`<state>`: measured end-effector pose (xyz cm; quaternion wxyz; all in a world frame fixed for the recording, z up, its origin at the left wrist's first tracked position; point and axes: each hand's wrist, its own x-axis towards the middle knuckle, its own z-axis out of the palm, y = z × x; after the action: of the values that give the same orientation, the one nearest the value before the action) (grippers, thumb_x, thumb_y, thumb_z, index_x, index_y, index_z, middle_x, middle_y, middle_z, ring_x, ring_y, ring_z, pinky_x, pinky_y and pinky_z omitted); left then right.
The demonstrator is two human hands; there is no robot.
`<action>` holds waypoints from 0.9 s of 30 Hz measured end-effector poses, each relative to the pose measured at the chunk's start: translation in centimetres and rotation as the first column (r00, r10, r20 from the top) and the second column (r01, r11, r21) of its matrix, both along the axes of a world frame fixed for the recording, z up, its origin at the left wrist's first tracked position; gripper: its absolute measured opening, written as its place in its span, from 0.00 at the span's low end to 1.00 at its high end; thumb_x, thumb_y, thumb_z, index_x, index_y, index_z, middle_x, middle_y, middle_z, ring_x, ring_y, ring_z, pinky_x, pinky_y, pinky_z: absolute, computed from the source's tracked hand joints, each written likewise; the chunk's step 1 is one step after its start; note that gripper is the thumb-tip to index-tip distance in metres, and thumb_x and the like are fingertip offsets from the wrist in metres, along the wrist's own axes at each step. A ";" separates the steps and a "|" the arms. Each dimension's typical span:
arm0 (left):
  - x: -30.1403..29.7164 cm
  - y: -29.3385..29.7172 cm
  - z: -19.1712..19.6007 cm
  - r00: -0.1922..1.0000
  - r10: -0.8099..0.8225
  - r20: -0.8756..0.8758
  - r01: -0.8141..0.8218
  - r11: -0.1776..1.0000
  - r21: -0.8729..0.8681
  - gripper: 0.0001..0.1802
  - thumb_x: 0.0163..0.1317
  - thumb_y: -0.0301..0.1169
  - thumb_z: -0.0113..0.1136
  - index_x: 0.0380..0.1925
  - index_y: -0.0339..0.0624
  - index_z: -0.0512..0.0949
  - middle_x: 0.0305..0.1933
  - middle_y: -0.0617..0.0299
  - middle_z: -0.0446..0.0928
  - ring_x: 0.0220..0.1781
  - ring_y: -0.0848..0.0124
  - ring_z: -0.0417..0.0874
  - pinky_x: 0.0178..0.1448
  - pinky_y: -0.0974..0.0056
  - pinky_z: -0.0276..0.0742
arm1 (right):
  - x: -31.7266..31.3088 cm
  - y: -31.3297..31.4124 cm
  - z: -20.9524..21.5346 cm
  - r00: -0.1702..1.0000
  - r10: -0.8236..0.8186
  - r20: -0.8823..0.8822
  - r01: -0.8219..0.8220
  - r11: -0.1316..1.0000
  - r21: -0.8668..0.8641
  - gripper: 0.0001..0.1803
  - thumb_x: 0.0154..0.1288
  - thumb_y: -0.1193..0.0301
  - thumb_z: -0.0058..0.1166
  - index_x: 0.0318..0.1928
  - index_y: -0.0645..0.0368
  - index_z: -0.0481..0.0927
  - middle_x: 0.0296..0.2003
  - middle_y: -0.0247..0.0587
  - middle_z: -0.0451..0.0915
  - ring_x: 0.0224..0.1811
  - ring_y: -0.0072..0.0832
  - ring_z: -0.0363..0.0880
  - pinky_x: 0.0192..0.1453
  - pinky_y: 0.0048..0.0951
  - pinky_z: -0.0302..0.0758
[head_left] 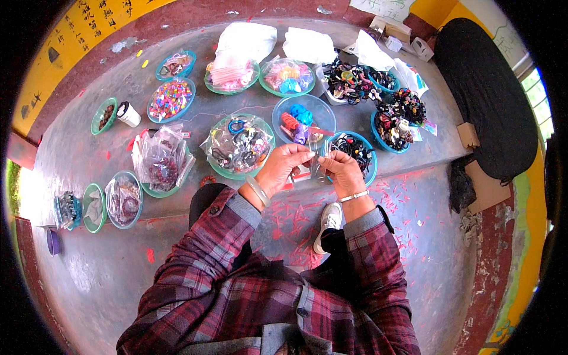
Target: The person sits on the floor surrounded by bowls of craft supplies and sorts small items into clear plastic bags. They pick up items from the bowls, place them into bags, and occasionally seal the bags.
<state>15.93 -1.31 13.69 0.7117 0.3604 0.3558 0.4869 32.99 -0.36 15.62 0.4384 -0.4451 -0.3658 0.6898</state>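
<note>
My left hand (283,167) and my right hand (341,170) are raised together over a concrete step, both pinching a small clear plastic packet (316,152) between them. A pale bangle sits on my left wrist and a thin silver bracelet on my right. My sleeves are red and grey plaid. Just beyond the packet stand a clear blue bowl (323,112) with blue, orange and purple trinkets and a blue bowl of dark hair ties (370,164). A green bowl of bagged accessories (228,171) is right by my left hand.
Several more bowls of beads, hair ties and bagged trinkets cover the step (77,154): coloured beads (171,99), dark bracelets (123,200), black hair ties (394,126). White plastic bags (245,40) lie at the back. My white shoe (328,223) rests on the lower floor. A black mat (485,94) lies right.
</note>
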 end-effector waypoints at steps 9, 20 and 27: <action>-0.1 -0.1 0.0 1.000 0.024 0.017 -0.024 0.999 -0.026 0.05 0.54 0.30 0.59 0.29 0.41 0.77 0.25 0.68 0.76 0.21 0.85 0.68 0.23 0.79 0.60 | 0.3 0.1 -0.6 0.999 0.029 -0.022 -0.029 1.000 -0.007 0.04 0.51 0.76 0.59 0.24 0.57 0.76 0.21 0.28 0.75 0.22 0.15 0.68 0.28 0.16 0.63; 0.4 -0.1 -0.2 0.973 0.163 -0.163 -0.149 0.984 0.092 0.07 0.51 0.29 0.62 0.24 0.44 0.73 0.21 0.73 0.70 0.20 0.84 0.64 0.22 0.78 0.57 | 0.2 -0.1 -0.4 0.993 0.111 0.048 -0.112 0.993 0.025 0.05 0.54 0.73 0.57 0.31 0.60 0.79 0.26 0.31 0.79 0.27 0.17 0.73 0.34 0.17 0.66; 0.5 -0.2 0.0 0.972 0.154 -0.177 -0.129 0.981 0.144 0.08 0.52 0.32 0.62 0.25 0.43 0.72 0.22 0.72 0.70 0.21 0.83 0.65 0.24 0.77 0.59 | 0.2 -0.1 -0.5 0.993 0.107 0.050 -0.108 0.994 0.019 0.05 0.54 0.72 0.57 0.31 0.59 0.79 0.26 0.31 0.79 0.28 0.17 0.74 0.34 0.18 0.67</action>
<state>16.39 -1.49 13.71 0.6131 0.4243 0.4133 0.5227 33.16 -0.42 15.15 0.3962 -0.4367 -0.4073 0.6974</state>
